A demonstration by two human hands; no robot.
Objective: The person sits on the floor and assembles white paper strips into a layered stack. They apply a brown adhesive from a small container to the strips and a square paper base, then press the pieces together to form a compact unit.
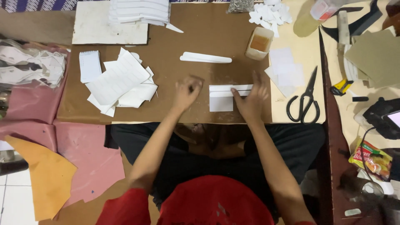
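Surface: brown board laid flat across the person's lap, carrying most of the items below.

White board: flat panel at the far left corner of the surface, a stack of white strips lying over its right end.

Pink sheets: soft material spread on the floor left of the surface, with an orange sheet overlapping the near edge.

Loose white pieces: overlapping heap on the left half of the surface, one ruled with lines; a small white pad lies just beside it on the left.

Black scissors: closed, on pale paper to the right of the surface, handles toward the person.

Folded white piece: at the near middle of the surface, a square flap below and a long narrow band across its top.

Right hand: palm down, fingers spread, pressing on the right end of the folded white piece; nothing gripped.

Left hand: just left of the folded white piece, fingers curled into a loose fist on the surface; it may be pinching something small, but the view is too blurred to tell.

Long white blade-shaped piece: lying alone beyond the hands, well apart from them.

Tub of amber glue: small open container at the far right of the surface, near a scatter of small white cut-outs.

Yellow-handled tool: right of the scissors.
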